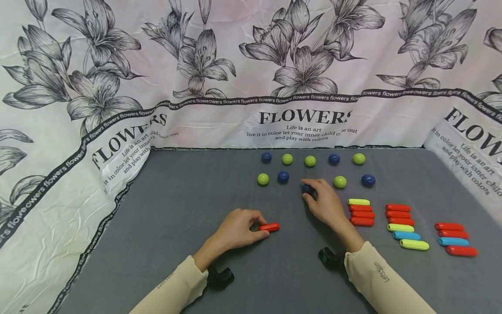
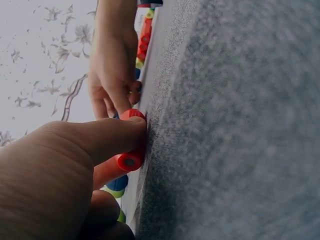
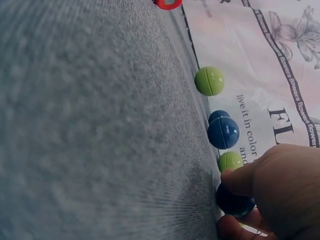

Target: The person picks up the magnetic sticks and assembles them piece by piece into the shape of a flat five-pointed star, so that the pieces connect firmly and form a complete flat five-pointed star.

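Observation:
My left hand (image 1: 238,228) pinches a short red cylinder (image 1: 269,227) between thumb and fingers, low over the grey cloth. The left wrist view shows a round recess in the end of this red piece (image 2: 131,161). Farther back, my right hand (image 1: 324,201) holds a dark blue ball (image 1: 308,189) with thumb and fingers, in the front row of balls. In the right wrist view the thumb covers part of that blue ball (image 3: 234,201). Beside it stand a blue ball (image 1: 283,177) on the left and a green ball (image 1: 339,182) on the right.
Green and blue balls (image 1: 310,161) form two rows at the back. At right lie three stacks of red, yellow and blue cylinders: a near stack (image 1: 361,214), a middle stack (image 1: 399,221) and a far stack (image 1: 452,241). Flower-printed cloth (image 1: 306,124) rises behind the grey surface (image 1: 188,192).

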### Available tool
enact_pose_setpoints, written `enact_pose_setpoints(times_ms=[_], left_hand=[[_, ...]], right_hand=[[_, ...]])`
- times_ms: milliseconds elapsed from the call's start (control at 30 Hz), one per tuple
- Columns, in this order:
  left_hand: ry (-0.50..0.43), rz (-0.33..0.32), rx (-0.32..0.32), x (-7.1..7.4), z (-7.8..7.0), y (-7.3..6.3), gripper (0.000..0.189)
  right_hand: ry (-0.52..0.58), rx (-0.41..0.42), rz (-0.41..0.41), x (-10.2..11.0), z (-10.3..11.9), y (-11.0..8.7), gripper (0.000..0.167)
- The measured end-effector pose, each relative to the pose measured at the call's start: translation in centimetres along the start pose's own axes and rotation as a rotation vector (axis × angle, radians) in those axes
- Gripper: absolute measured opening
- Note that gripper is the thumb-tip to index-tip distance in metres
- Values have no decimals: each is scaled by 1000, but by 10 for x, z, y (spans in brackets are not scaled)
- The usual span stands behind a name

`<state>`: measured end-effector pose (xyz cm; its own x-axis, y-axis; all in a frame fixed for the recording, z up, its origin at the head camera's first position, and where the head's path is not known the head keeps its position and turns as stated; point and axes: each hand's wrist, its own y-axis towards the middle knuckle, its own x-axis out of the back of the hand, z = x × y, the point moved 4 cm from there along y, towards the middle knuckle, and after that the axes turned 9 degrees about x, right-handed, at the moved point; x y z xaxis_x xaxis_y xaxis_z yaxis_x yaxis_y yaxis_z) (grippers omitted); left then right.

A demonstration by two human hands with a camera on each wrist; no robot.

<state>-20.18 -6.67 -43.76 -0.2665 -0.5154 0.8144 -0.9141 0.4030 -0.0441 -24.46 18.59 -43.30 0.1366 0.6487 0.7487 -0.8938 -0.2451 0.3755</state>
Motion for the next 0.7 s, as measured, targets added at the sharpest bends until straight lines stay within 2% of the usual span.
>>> enact_pose_setpoints(times_ms=[167,400,700], left_hand=[[23,-2,9,0,-1,0,19],[2,24,17,-1,0,0,19],[-6,7,5,-1,-1,-1,21]], right_hand=[[3,19,-4,-1,1,-3,40],[21,54,-26,-4,0,-6,41],[95,37,-6,-4,1,-14,42]])
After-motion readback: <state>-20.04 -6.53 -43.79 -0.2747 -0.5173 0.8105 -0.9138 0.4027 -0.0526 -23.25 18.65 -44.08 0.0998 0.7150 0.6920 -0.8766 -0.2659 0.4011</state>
